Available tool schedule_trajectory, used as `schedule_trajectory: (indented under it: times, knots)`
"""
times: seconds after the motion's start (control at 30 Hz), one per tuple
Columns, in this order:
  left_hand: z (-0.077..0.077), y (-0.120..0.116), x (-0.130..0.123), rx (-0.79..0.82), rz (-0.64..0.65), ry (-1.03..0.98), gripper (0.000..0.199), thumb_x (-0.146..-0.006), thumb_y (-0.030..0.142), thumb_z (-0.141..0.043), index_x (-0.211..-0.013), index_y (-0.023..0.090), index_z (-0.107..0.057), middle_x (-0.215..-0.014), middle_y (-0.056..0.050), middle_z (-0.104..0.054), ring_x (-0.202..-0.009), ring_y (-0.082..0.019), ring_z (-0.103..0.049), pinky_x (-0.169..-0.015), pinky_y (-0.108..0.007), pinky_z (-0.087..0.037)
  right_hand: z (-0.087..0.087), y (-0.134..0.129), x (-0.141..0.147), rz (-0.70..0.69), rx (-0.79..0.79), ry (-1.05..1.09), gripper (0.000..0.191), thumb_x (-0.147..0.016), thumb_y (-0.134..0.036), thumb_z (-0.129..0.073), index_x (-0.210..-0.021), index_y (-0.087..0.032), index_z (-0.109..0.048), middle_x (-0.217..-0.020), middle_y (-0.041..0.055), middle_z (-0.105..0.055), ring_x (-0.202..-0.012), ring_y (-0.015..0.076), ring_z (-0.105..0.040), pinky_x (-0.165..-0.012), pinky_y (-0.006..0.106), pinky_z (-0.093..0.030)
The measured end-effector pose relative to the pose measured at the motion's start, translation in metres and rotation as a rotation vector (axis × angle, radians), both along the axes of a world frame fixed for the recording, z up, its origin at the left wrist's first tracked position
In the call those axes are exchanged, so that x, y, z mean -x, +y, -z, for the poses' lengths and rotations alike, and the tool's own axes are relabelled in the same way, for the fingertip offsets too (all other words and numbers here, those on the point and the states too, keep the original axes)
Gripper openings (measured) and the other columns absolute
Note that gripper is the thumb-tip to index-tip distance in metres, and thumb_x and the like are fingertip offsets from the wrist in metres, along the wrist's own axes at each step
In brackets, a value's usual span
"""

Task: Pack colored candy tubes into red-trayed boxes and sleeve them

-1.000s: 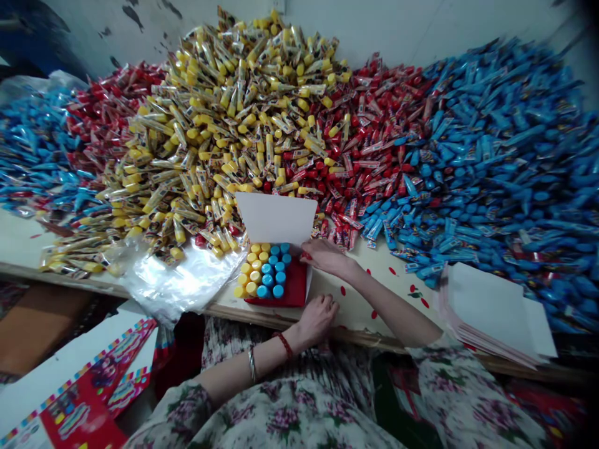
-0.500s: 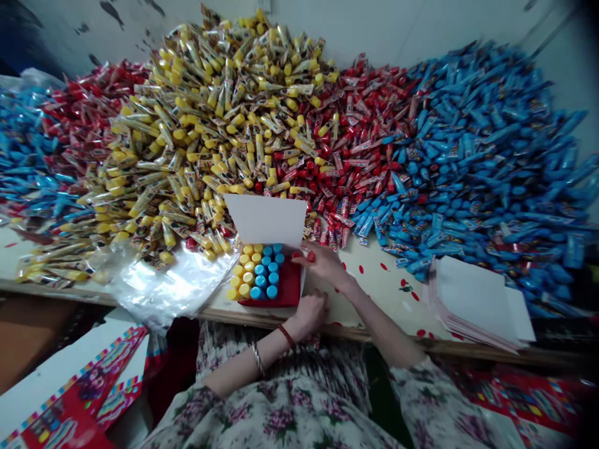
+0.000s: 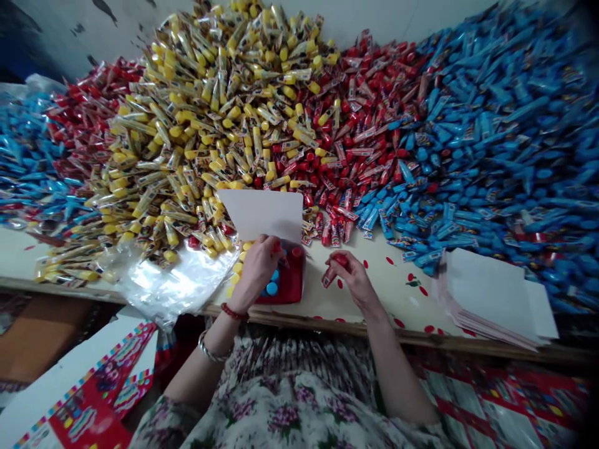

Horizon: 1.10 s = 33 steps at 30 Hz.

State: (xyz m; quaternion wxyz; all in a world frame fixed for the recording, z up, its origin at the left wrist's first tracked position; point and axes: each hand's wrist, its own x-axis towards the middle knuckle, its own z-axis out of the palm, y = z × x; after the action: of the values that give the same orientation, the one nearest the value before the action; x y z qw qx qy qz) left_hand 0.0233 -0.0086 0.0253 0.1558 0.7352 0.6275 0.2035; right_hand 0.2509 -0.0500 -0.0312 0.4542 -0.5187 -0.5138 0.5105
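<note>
A: Where's the box, & what's each grip on?
B: Red box (image 3: pixel 292 288) nr front edge of desk (image 3: pixel 400 288), white flap (image 3: pixel 266 215) up at back. L hand (image 3: pixel 256 265) over box, grip pinching a small red item (image 3: pixel 279 251), mostly hid by fingers. R hand (image 3: pixel 353 280) just R of box, grip pinching a red tube (image 3: pixel 329 276), tilted
A: Room to move?
B: Cherry-print strip of desk runs R from box, past R hand, to white card stack (image 3: pixel 486 293). Front edge close below box
A: What's in the way?
B: Yellow tube pile (image 3: pixel 219 118) right behind flap, red tube pile (image 3: pixel 365 112) back R, blue tube pile (image 3: pixel 496 125) far R. Clear plastic bag (image 3: pixel 180 280) L of box, hanging over edge. Inside box: yellow caps (image 3: pixel 237 269) & blue caps (image 3: pixel 272 288), part-hid by L hand, plus red cap (image 3: pixel 296 251) back R
</note>
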Motion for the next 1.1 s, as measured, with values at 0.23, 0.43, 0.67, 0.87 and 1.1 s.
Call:
schedule_trajectory:
  times: [0.23,0.43,0.67,0.87,1.1]
  knots:
    - [0.015,0.011,-0.016,-0.018,0.115,0.212,0.016,-0.086,0.016,-0.050,-0.093,0.016,-0.064,-0.096,-0.008,-0.062,-0.094,-0.023,-0.056,-0.077,-0.030,-0.044,0.009,-0.002,-0.009,0.109,-0.136,-0.295,0.033,-0.080,-0.045,-0.059,-0.101,-0.020,-0.061,-0.086,0.0037,-0.064,-0.079,0.0167,-0.061,-0.075,0.031,-0.049]
    - [0.021,0.022,-0.012,0.053,0.131,0.282,0.015,-0.086,0.016,-0.048,-0.092,0.015,-0.061,-0.095,-0.009,-0.061,-0.089,-0.021,-0.057,-0.075,-0.031,-0.045,0.017,-0.019,-0.015,0.042,-0.081,-0.220,0.036,-0.076,-0.045,-0.065,-0.099,-0.017,-0.062,-0.079,0.0029,-0.066,-0.070,0.0158,-0.061,-0.067,0.028,-0.049]
    - [0.036,0.022,-0.020,-0.023,0.134,0.350,0.020,-0.086,0.010,-0.040,-0.097,0.014,-0.056,-0.100,-0.012,-0.058,-0.094,-0.024,-0.055,-0.079,-0.034,-0.045,0.014,-0.026,-0.010,0.083,-0.070,-0.261,0.035,-0.078,-0.041,-0.064,-0.104,-0.018,-0.061,-0.080,0.0025,-0.067,-0.069,0.0158,-0.062,-0.070,0.029,-0.050]
    - [0.040,0.021,-0.013,-0.037,0.186,0.363,0.023,-0.085,0.008,-0.037,-0.099,0.013,-0.054,-0.102,-0.013,-0.057,-0.096,-0.026,-0.054,-0.083,-0.037,-0.045,0.010,-0.030,0.005,0.088,-0.108,-0.314,0.030,-0.078,-0.042,-0.064,-0.097,-0.018,-0.062,-0.077,0.0009,-0.065,-0.068,0.0146,-0.059,-0.068,0.026,-0.049]
    - [0.039,0.028,-0.016,-0.041,0.233,0.375,0.022,-0.084,0.007,-0.039,-0.098,0.012,-0.055,-0.104,-0.014,-0.057,-0.102,-0.026,-0.052,-0.084,-0.035,-0.046,-0.003,-0.026,0.047,-0.090,-0.224,-0.537,0.035,-0.087,-0.030,-0.050,-0.121,-0.024,-0.059,-0.098,0.0051,-0.068,-0.086,0.0162,-0.063,-0.082,0.027,-0.048]
